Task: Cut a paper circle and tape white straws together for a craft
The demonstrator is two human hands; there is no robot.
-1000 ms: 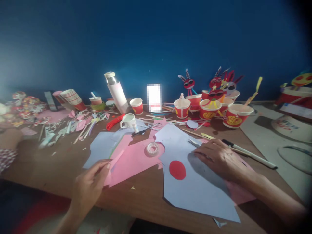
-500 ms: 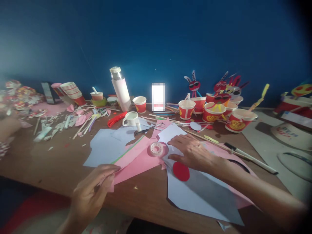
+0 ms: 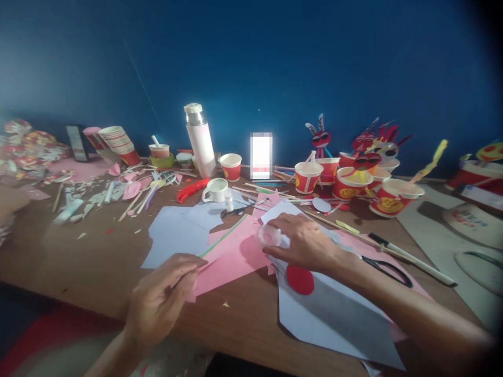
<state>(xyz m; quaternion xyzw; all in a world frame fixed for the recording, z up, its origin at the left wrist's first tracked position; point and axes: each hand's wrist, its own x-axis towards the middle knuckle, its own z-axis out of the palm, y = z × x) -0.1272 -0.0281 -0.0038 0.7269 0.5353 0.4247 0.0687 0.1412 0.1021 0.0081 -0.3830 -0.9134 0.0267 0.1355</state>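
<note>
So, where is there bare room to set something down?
Mostly the brown tabletop between the paper scraps and the left hand. A smaller patch, with a tiny scrap on it, lies between the pink paper, the white sheet and the front edge. The back is crowded with cups and the flask; those papers and the right hand take the middle.

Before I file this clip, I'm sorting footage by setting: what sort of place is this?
Probably a craft workspace: there's a large pink paper sheet, a round red paper cutout and a tilted stack of red-and-white paper cups.
</note>
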